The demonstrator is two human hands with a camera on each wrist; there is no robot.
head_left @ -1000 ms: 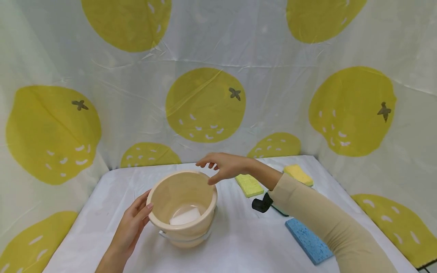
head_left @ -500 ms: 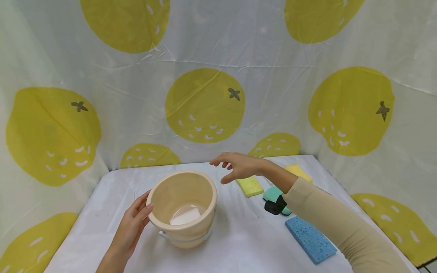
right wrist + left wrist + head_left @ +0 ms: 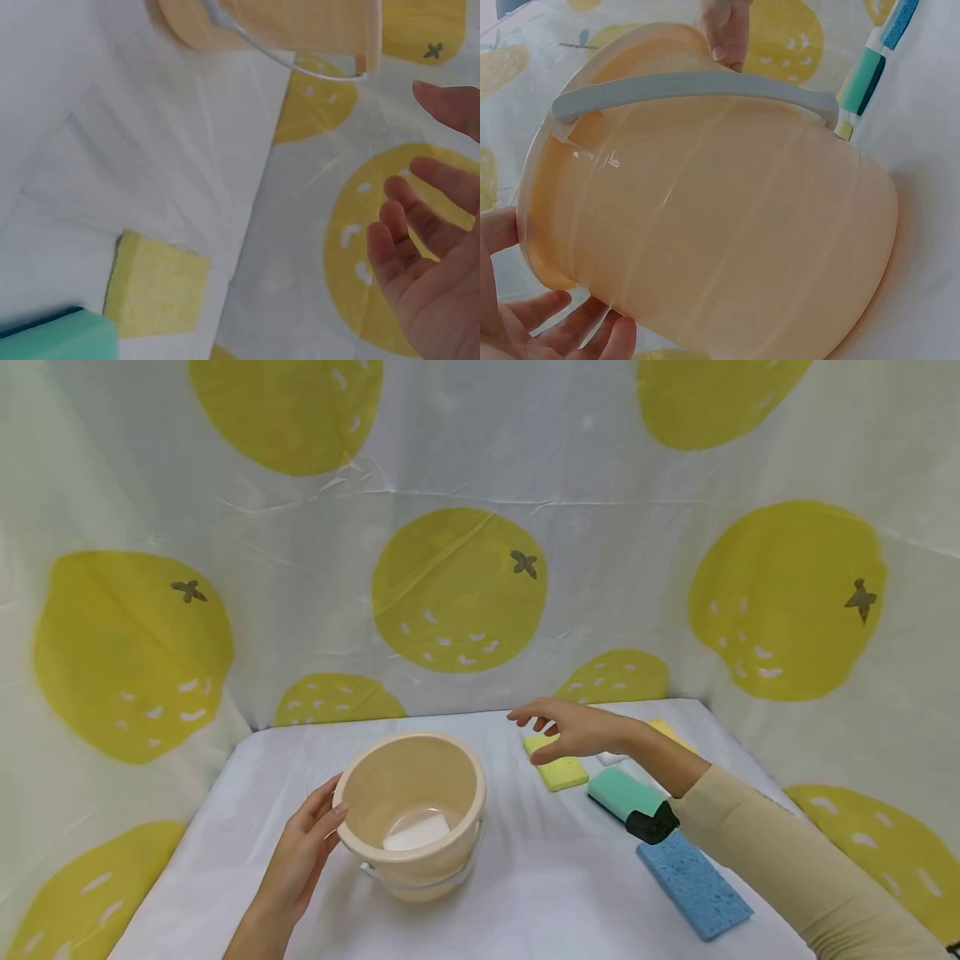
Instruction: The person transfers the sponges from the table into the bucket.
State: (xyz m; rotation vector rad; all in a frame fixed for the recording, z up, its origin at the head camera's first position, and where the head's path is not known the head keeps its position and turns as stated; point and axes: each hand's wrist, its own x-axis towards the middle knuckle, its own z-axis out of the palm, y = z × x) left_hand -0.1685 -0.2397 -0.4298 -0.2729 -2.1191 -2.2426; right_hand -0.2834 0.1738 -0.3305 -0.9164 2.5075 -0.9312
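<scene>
A cream bucket (image 3: 408, 777) with a pale grey handle stands upright on the white-covered table. At its left rim, my left hand (image 3: 296, 852) holds on, thumb over the edge and fingers against the outside, as the left wrist view also shows under the bucket (image 3: 720, 210). A flat white block (image 3: 417, 832) lies on the bucket's floor. My right hand (image 3: 577, 731) hovers right of the bucket with nothing in it, fingers loosely bent and thumb apart. Below it lies a yellow sponge (image 3: 558, 772), partly hidden by the hand in the head view.
Right of the bucket lie a teal sponge (image 3: 622, 789) with a dark underside, a blue sponge (image 3: 697, 885), a small white item (image 3: 611, 758) and another yellow sponge (image 3: 675, 733) behind the right forearm. A lemon-printed cloth (image 3: 457, 589) hangs round the table's back and sides.
My right hand has moved rightward, from over the bucket's rim to above the yellow sponge, uncovering the teal sponge. The left hand and bucket have stayed put, while the head view shifts slightly.
</scene>
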